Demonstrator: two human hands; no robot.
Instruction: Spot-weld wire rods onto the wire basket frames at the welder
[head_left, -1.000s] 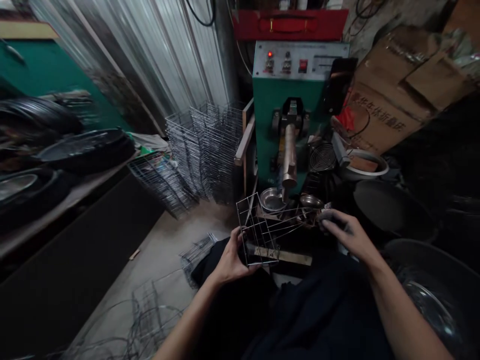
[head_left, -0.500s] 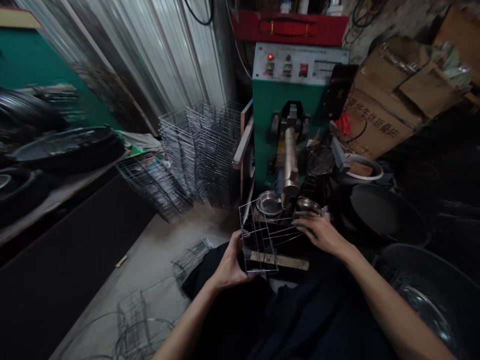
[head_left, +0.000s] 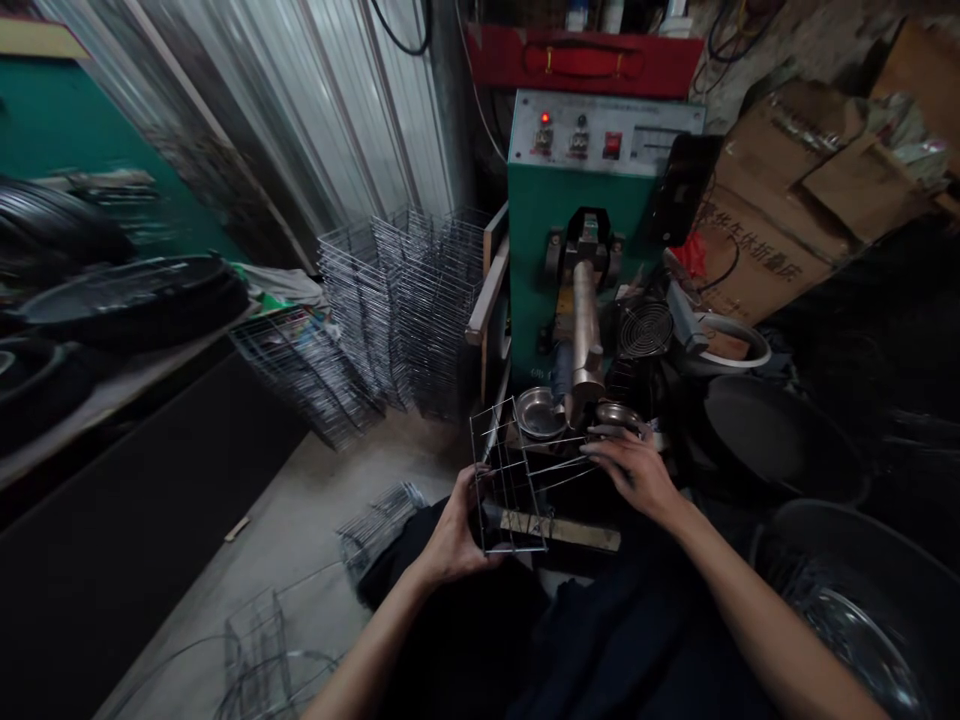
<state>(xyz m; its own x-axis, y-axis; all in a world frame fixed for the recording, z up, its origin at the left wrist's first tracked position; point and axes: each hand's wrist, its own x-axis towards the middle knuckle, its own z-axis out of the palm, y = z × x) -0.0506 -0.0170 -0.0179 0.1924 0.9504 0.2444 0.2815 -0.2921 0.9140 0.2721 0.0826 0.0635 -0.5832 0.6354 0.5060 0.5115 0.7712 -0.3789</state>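
**Spot-welding machine** [head_left: 577, 230]: green cabinet with a lit red lamp on its panel, standing against the back wall. A copper electrode arm [head_left: 585, 330] slopes down to its low bed.

**Stack of wire racks** [head_left: 405, 300]: finished grids on edge, on the floor just left of the machine.

**Cardboard box** [head_left: 787, 200]: leaning at the machine's right.

**Black pans** [head_left: 135, 295]: piled on the shelf at far left.

**Wire frame** [head_left: 517, 480]: an open box of thin rods, tilted. It sits at the front edge of the machine bed above a wooden strip [head_left: 562, 528], with its far side just below the electrode tip.

**Right hand** [head_left: 634, 470]: palm down on the frame's right-hand wires, fingers stretched forward beside a steel bowl [head_left: 541, 410]. Whether it pinches a rod cannot be told.

**Left hand** [head_left: 454, 530]: fingers curled around the frame's near-left edge, thumb on the front.

**Step, as judged:** positioning the frame, with a joint being lined up beneath the electrode.

**Handling note:** the light rods flex, so the alignment calls for steady support from both hands. The crossing should sit squarely under the tip, and the fingers should stay clear of it.
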